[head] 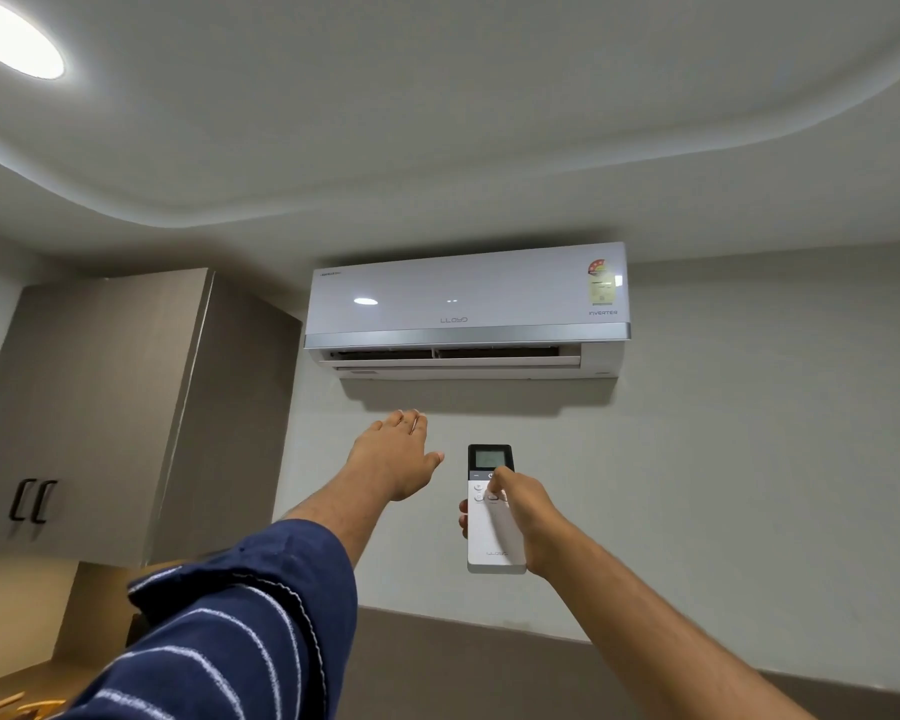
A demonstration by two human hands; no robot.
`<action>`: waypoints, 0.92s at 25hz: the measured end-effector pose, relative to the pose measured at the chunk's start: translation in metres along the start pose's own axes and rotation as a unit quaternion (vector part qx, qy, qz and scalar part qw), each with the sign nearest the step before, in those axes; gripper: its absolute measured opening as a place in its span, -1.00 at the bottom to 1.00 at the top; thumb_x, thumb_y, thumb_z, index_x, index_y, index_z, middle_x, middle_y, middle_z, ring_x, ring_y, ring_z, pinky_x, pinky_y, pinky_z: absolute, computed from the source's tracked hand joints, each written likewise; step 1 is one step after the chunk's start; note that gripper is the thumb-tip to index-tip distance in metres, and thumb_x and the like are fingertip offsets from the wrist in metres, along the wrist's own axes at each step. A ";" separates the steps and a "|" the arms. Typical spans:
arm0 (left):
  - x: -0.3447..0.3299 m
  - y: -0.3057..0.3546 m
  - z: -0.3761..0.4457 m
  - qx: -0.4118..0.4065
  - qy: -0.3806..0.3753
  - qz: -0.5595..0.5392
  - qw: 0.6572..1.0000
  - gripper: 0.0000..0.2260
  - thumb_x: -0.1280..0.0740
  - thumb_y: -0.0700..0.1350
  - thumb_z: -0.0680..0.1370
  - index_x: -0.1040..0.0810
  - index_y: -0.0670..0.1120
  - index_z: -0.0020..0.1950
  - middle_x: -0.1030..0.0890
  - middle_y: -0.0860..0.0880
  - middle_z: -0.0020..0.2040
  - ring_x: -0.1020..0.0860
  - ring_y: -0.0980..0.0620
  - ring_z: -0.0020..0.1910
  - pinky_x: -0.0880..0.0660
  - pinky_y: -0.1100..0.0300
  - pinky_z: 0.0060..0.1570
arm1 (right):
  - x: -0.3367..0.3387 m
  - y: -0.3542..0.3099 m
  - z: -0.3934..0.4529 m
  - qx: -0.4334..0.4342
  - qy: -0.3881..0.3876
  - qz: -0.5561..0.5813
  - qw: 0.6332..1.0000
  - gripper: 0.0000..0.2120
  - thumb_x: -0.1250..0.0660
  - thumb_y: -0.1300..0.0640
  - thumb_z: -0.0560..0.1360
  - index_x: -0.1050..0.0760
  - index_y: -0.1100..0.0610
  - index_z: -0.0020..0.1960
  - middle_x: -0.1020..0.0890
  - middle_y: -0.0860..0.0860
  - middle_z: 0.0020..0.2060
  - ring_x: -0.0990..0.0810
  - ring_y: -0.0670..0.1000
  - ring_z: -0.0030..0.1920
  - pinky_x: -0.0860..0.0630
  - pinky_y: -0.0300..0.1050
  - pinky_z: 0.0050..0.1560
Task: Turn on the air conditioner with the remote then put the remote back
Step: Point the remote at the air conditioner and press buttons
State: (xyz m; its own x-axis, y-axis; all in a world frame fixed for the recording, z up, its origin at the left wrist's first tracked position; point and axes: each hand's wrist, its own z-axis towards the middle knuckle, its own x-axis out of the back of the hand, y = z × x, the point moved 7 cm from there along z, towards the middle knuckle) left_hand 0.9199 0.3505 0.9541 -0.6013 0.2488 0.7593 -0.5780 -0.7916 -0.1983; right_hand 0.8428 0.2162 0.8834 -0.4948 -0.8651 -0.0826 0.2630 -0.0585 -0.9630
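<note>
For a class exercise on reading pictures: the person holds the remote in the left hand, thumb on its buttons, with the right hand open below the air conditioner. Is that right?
No, the hands are swapped. The head view shows the remote in the right hand, thumb on its buttons, with the left hand open below the air conditioner.

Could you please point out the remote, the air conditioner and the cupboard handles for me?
remote (489, 458), head view, on its dark screen.
air conditioner (453, 296), head view, on its glossy front panel.
cupboard handles (33, 500), head view, on the black pair.
</note>
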 end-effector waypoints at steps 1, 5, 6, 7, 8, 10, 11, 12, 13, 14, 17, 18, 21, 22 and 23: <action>0.001 0.002 0.000 -0.002 0.000 0.000 1.000 -0.40 0.06 0.14 0.64 0.07 -0.15 0.60 0.02 -0.10 0.62 0.02 -0.07 0.60 -0.01 0.01 0.54 | 0.001 0.000 -0.001 -0.003 -0.005 0.003 1.000 -0.82 -0.13 0.24 0.42 -0.43 0.20 -0.02 -0.67 0.21 -0.34 -0.64 0.17 -0.42 -0.61 -0.07 -0.28; 0.008 0.007 0.002 -0.006 0.006 0.008 1.000 -0.39 0.06 0.13 0.64 0.08 -0.16 0.60 0.01 -0.10 0.62 0.01 -0.07 0.60 -0.01 0.02 0.53 | 0.004 0.003 -0.003 -0.017 -0.019 0.006 1.000 -0.82 -0.14 0.26 0.42 -0.44 0.21 -0.02 -0.69 0.18 -0.41 -0.67 0.15 -0.45 -0.63 -0.07 -0.32; 0.010 0.008 0.002 -0.005 0.010 0.009 1.000 -0.39 0.05 0.14 0.64 0.08 -0.16 0.60 0.01 -0.10 0.62 0.01 -0.07 0.59 -0.01 0.02 0.53 | 0.004 0.003 -0.003 -0.019 -0.022 0.005 1.000 -0.80 -0.14 0.27 0.42 -0.45 0.22 0.00 -0.69 0.18 -0.42 -0.67 0.15 -0.44 -0.63 -0.07 -0.31; 0.011 0.009 0.003 -0.005 0.012 0.010 1.000 -0.39 0.05 0.14 0.64 0.08 -0.16 0.60 0.01 -0.10 0.62 0.01 -0.07 0.59 -0.01 0.02 0.53 | 0.004 0.003 -0.003 -0.020 -0.023 0.005 1.000 -0.79 -0.14 0.27 0.42 -0.46 0.23 0.02 -0.70 0.18 -0.41 -0.67 0.16 -0.42 -0.63 -0.06 -0.30; 0.012 0.010 0.003 -0.005 0.013 0.011 1.000 -0.39 0.05 0.14 0.64 0.08 -0.16 0.60 0.01 -0.10 0.62 0.01 -0.07 0.59 -0.01 0.02 0.53 | 0.005 0.003 -0.004 -0.020 -0.024 0.008 0.999 -0.79 -0.13 0.27 0.42 -0.46 0.23 0.02 -0.70 0.18 -0.40 -0.67 0.16 -0.42 -0.63 -0.06 -0.30; 0.011 0.014 0.002 -0.009 0.008 0.013 1.000 -0.39 0.06 0.13 0.64 0.08 -0.16 0.60 0.01 -0.11 0.62 0.01 -0.07 0.60 0.00 0.01 0.54 | 0.007 0.003 -0.004 -0.017 -0.025 0.011 0.999 -0.79 -0.12 0.28 0.43 -0.45 0.23 0.02 -0.69 0.20 -0.39 -0.67 0.17 -0.41 -0.63 -0.05 -0.28; 0.009 0.016 0.001 -0.010 0.004 0.015 1.000 -0.39 0.06 0.13 0.64 0.09 -0.16 0.60 0.01 -0.11 0.62 0.01 -0.07 0.60 0.00 0.01 0.54 | 0.008 0.003 -0.003 -0.014 -0.023 0.008 1.000 -0.78 -0.12 0.28 0.43 -0.44 0.23 0.03 -0.69 0.21 -0.36 -0.66 0.17 -0.40 -0.63 -0.04 -0.26; 0.008 0.018 0.001 -0.011 0.002 0.016 1.000 -0.39 0.06 0.13 0.64 0.09 -0.17 0.59 0.01 -0.11 0.62 0.02 -0.06 0.60 -0.01 0.01 0.55 | 0.009 0.003 -0.003 -0.011 -0.020 0.003 1.000 -0.78 -0.12 0.28 0.44 -0.44 0.22 0.05 -0.68 0.22 -0.33 -0.66 0.18 -0.39 -0.62 -0.03 -0.24; 0.007 0.019 0.000 -0.012 0.000 0.018 1.000 -0.39 0.06 0.13 0.64 0.09 -0.17 0.59 0.01 -0.11 0.62 0.02 -0.06 0.60 -0.01 0.01 0.55 | 0.010 0.003 -0.003 -0.009 -0.017 -0.003 1.000 -0.78 -0.12 0.28 0.45 -0.43 0.21 0.06 -0.67 0.23 -0.31 -0.65 0.18 -0.39 -0.62 -0.02 -0.24; 0.006 0.020 0.000 -0.013 -0.001 0.020 1.000 -0.39 0.06 0.13 0.64 0.09 -0.17 0.60 0.02 -0.11 0.62 0.02 -0.06 0.60 -0.01 0.01 0.55 | 0.011 0.003 -0.003 -0.006 -0.016 -0.007 1.000 -0.80 -0.11 0.27 0.46 -0.43 0.20 0.04 -0.67 0.22 -0.31 -0.65 0.17 -0.40 -0.62 -0.03 -0.25; 0.004 0.018 0.000 -0.011 -0.004 0.022 1.000 -0.40 0.06 0.12 0.65 0.10 -0.17 0.60 0.03 -0.11 0.62 0.03 -0.06 0.60 0.00 0.02 0.55 | 0.011 0.004 -0.003 -0.004 -0.022 0.000 1.000 -0.83 -0.11 0.28 0.45 -0.43 0.20 -0.01 -0.67 0.21 -0.32 -0.65 0.18 -0.38 -0.62 -0.03 -0.24; 0.003 0.018 0.000 -0.011 -0.003 0.027 1.000 -0.40 0.06 0.12 0.65 0.10 -0.16 0.60 0.03 -0.10 0.62 0.03 -0.06 0.60 0.01 0.02 0.55 | 0.012 0.006 -0.002 -0.008 -0.024 0.005 1.000 -0.82 -0.11 0.28 0.45 -0.42 0.21 0.00 -0.67 0.22 -0.31 -0.65 0.18 -0.37 -0.61 -0.02 -0.22; 0.003 0.017 0.001 -0.010 0.005 0.047 0.999 -0.40 0.07 0.12 0.65 0.10 -0.16 0.60 0.03 -0.10 0.62 0.04 -0.07 0.60 0.02 0.03 0.55 | 0.011 0.009 -0.002 -0.013 -0.039 0.026 0.999 -0.79 -0.10 0.31 0.42 -0.40 0.25 0.03 -0.65 0.23 -0.31 -0.64 0.17 -0.40 -0.61 -0.06 -0.27; 0.003 0.017 0.001 -0.009 0.006 0.050 0.999 -0.40 0.07 0.12 0.65 0.10 -0.16 0.60 0.03 -0.11 0.62 0.03 -0.07 0.60 0.03 0.03 0.55 | 0.011 0.009 -0.001 -0.013 -0.042 0.031 0.999 -0.78 -0.09 0.32 0.42 -0.40 0.26 0.04 -0.64 0.23 -0.31 -0.64 0.17 -0.40 -0.61 -0.07 -0.29; 0.003 0.017 0.001 -0.006 0.008 0.050 0.999 -0.40 0.07 0.12 0.65 0.09 -0.16 0.60 0.03 -0.11 0.62 0.03 -0.07 0.60 0.03 0.03 0.54 | 0.012 0.010 -0.001 -0.014 -0.043 0.034 0.998 -0.77 -0.09 0.32 0.42 -0.40 0.26 0.04 -0.64 0.23 -0.31 -0.64 0.17 -0.40 -0.61 -0.07 -0.30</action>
State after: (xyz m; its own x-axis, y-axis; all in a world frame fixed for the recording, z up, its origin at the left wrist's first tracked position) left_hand 0.9091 0.3371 0.9536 -0.6653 0.1779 0.7250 -0.5212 -0.8060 -0.2805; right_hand 0.8392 0.2059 0.8730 -0.4038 -0.9059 -0.1272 0.2699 0.0148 -0.9628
